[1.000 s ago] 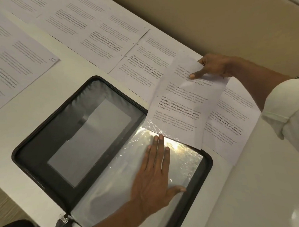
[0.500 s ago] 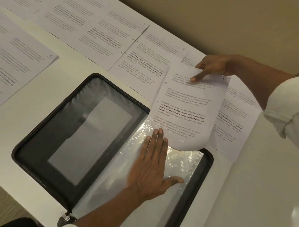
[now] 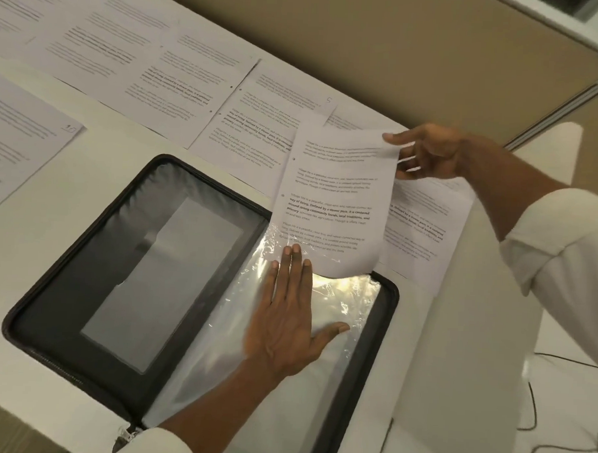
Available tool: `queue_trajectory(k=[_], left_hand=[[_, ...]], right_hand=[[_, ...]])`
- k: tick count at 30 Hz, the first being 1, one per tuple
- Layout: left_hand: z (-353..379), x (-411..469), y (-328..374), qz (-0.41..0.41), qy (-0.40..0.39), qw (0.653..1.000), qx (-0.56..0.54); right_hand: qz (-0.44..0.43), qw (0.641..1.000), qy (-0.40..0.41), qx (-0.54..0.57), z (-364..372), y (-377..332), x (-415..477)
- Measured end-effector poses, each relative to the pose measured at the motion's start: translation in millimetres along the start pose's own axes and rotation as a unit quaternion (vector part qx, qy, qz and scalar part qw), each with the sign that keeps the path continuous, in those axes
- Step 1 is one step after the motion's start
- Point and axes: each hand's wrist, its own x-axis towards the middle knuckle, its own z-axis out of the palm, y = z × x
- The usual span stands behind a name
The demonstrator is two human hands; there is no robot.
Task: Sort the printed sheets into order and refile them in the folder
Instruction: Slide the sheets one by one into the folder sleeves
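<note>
Left hand (image 3: 286,332) lies flat, fingers straight, on the clear plastic sleeve (image 3: 345,300) of our open zip folder (image 3: 50,321), gripping nothing. At its 12 o'clock we note the printed sheet (image 3: 333,200), its curved lower end touching the sleeve's far edge. Right hand (image 3: 427,153), at 2 o'clock, pinches its top corner. Beyond, loose printed pages (image 3: 180,84) line the white table (image 3: 98,169).

1. The sheet (image 3: 333,200) slid further down over the plastic sleeve (image 3: 342,307), and its lower edge bowed into a curve.
2. Its lower left corner came to lie at the fingertips of the left hand (image 3: 286,328).
3. The right hand (image 3: 427,153) shifted its grip to the sheet's top right corner.
</note>
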Motion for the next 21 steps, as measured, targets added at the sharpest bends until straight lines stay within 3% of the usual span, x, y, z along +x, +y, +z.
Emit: queue_trajectory(k=[14, 21], left_hand=[[0, -2, -7, 0.003, -0.006, 1.000, -0.008], [1, -2, -5, 0.003, 0.016, 0.999, -0.052]], right_hand=[[0.044, 0.997, 0.054, -0.026, 76, 95, -77], [0.008, 0.993, 0.117, -0.015, 100, 129, -83]])
